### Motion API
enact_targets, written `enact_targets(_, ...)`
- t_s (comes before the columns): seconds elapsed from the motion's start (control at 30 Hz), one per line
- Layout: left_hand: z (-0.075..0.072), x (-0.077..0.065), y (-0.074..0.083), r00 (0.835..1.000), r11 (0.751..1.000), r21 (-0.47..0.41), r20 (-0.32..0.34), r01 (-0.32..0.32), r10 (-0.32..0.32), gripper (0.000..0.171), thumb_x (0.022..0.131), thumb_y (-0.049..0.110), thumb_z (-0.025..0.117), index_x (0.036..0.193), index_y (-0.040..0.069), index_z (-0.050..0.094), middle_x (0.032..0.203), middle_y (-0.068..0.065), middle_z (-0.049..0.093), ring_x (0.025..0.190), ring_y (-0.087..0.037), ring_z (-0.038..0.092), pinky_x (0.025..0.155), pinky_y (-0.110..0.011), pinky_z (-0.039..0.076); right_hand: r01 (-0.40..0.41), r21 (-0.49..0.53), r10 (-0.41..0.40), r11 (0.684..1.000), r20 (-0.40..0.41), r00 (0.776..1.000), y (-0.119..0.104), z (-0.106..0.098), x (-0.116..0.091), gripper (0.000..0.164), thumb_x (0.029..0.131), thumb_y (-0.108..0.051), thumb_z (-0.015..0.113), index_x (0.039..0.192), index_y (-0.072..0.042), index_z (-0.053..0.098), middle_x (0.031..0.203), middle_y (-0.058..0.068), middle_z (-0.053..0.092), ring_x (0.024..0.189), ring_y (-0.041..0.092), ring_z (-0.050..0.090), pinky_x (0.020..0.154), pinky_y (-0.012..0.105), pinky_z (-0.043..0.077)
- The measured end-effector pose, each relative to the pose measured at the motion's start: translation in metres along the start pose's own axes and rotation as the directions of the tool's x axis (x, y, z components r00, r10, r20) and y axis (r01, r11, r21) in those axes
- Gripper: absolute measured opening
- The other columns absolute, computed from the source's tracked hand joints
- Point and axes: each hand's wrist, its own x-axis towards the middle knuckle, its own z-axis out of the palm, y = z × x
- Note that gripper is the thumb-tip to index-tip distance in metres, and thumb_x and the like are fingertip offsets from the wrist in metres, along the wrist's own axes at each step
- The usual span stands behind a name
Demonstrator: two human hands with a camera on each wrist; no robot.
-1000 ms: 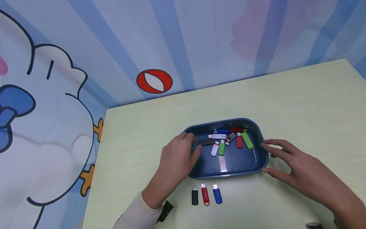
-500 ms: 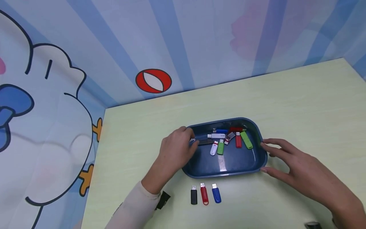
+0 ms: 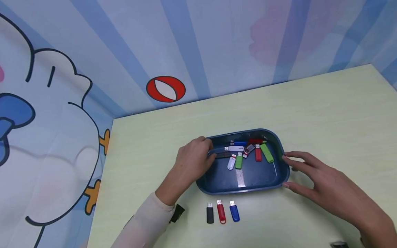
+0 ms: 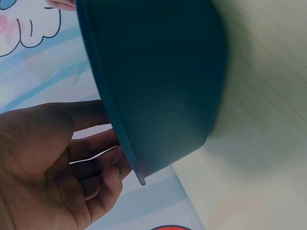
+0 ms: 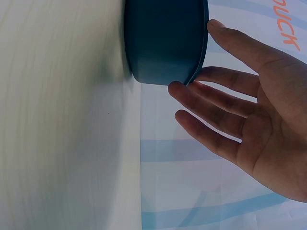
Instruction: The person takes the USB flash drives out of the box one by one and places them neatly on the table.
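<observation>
A: Your left hand (image 3: 193, 159) bends over the left end of the dark blue plastic tray (image 3: 257, 176), fingers inside the rim. Whether you pinch anything there, I can't tell; your knuckles hide the fingertips.

B: Your right hand (image 3: 322, 182) is at the other end, thumb and fingertips against the rim, relaxed and not wrapped round it. Your hands are well apart, with the tray between them, sitting on the table (image 3: 155, 137).

A: What might catch you out?

B: Crowding, mostly. The dark USB stick (image 3: 224, 155) has one end near your left fingers, and the white USB stick (image 3: 235, 148) lies just beyond it. If you reach by feel, you could nudge both.

A: And you'd find the silver swivel USB stick (image 3: 249, 148) tightly packed among its neighbours, so one push could shift several.

B: Mind the tray too. Your right hand's touch looks light to me; if your left drags at the rim, the tray could slide towards you, into the black USB stick (image 3: 210, 213), red USB stick (image 3: 221, 211) and blue USB stick (image 3: 234, 211) lined up along its near side.

A: Your left sleeve (image 3: 147, 220) is beside that row. Swing the forearm inward and you might sweep the black one askew.
</observation>
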Motion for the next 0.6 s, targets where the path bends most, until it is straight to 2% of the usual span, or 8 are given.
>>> enact_targets(0.23, 0.0016, 0.0044, -0.0005, 0.999, 0.999, 0.043, 0.018, -0.032, 0.031, 0.022, 0.097, 0.023, 0.079, 0.111, 0.006, 0.078, 0.103, -0.007, 0.075, 0.085, -0.016, 0.068, 0.072, -0.034, 0.064, 0.031, -0.004, -0.031, 1.0, -0.031, 0.999, 0.0013, -0.0004, -0.0028, 0.069, 0.091, -0.047, 0.083, 0.148, -0.013, 0.063, 0.156, 0.014, 0.049, 0.114, 0.035, 0.071, 0.081, 0.052, 0.064)
enact_targets(0.6, 0.0065, 0.0101, 0.0006, 0.998, 0.996, 0.06, 0.027, -0.064, 0.063, 0.023, 0.097, 0.021, 0.08, 0.114, 0.006, 0.079, 0.103, -0.007, 0.076, 0.084, -0.015, 0.068, 0.072, -0.033, 0.063, 0.025, 0.005, -0.025, 1.0, -0.028, 0.999, 0.0016, 0.0, -0.0024, 0.069, 0.091, -0.047, 0.083, 0.147, -0.014, 0.064, 0.156, 0.013, 0.049, 0.114, 0.034, 0.071, 0.081, 0.052, 0.063)
